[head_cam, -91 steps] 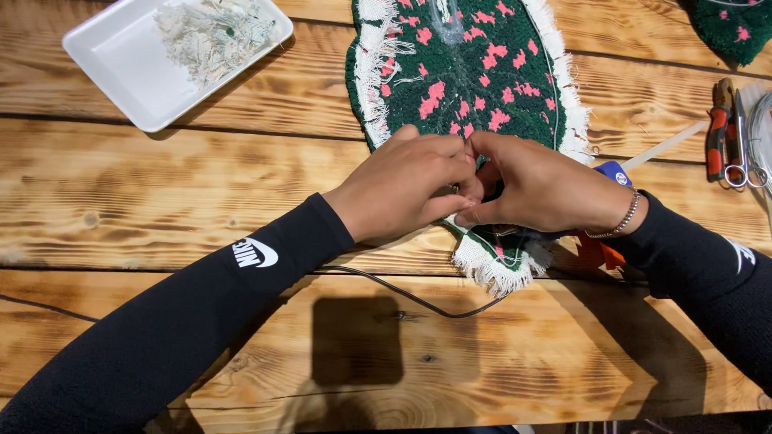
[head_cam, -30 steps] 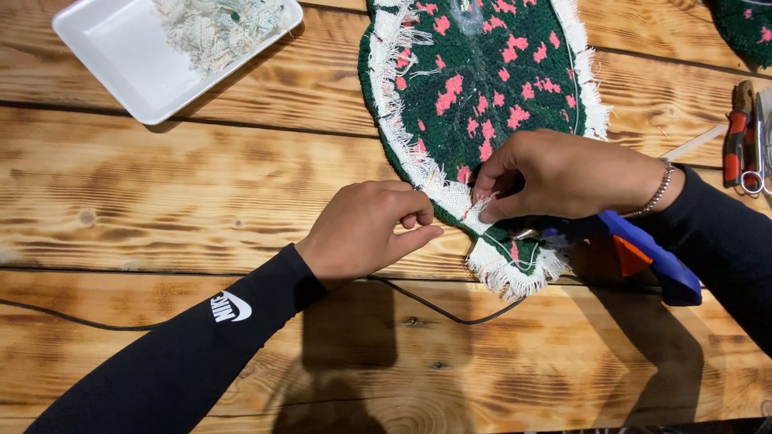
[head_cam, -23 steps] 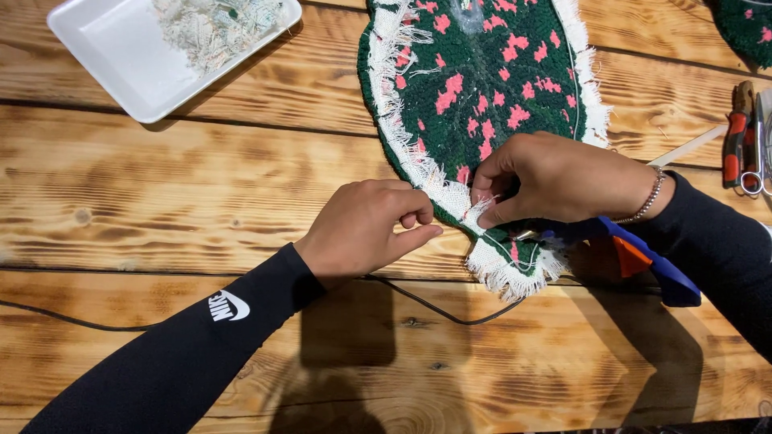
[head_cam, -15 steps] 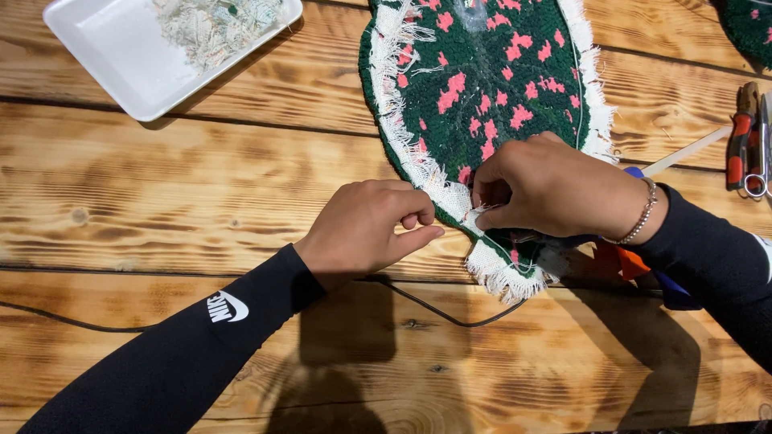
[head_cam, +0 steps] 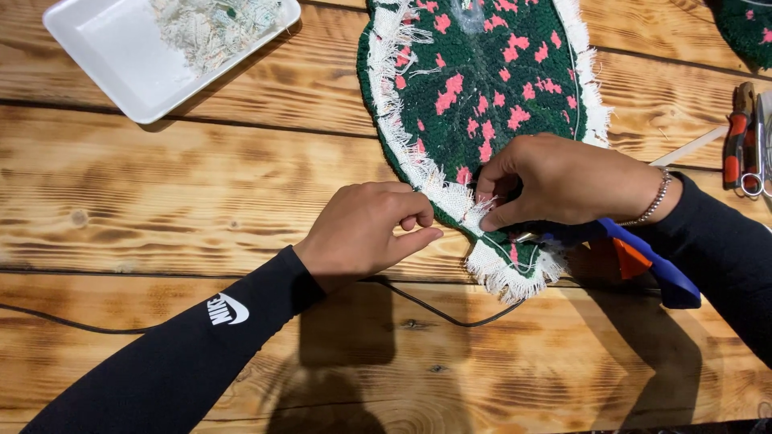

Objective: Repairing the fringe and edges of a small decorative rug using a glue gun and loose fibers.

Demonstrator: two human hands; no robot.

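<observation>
A dark green tufted rug (head_cam: 482, 88) with pink spots lies on the wooden table, ringed by a frayed white cloth border (head_cam: 402, 137). My left hand (head_cam: 366, 233) pinches that border at the rug's lower left edge with thumb and forefinger. Just to its right, my right hand (head_cam: 563, 181) rests on the rug and pinches a fold of the same white cloth near the lower tip. A blue glue gun (head_cam: 651, 265) with an orange trigger lies under my right wrist, partly hidden.
A white tray (head_cam: 121, 56) with cloth scraps (head_cam: 213, 24) sits at the top left. Red-handled pliers (head_cam: 736, 133), scissors (head_cam: 756, 161) and a pale stick (head_cam: 691, 145) lie at the right. A black cable (head_cam: 450, 320) runs along the table. Another green piece (head_cam: 744, 24) shows at the top right.
Three seconds ago both hands met at the rug's tip; my left hand has since drawn left along the border. Over the last second my right hand shifted slightly, uncovering the glue gun again.
</observation>
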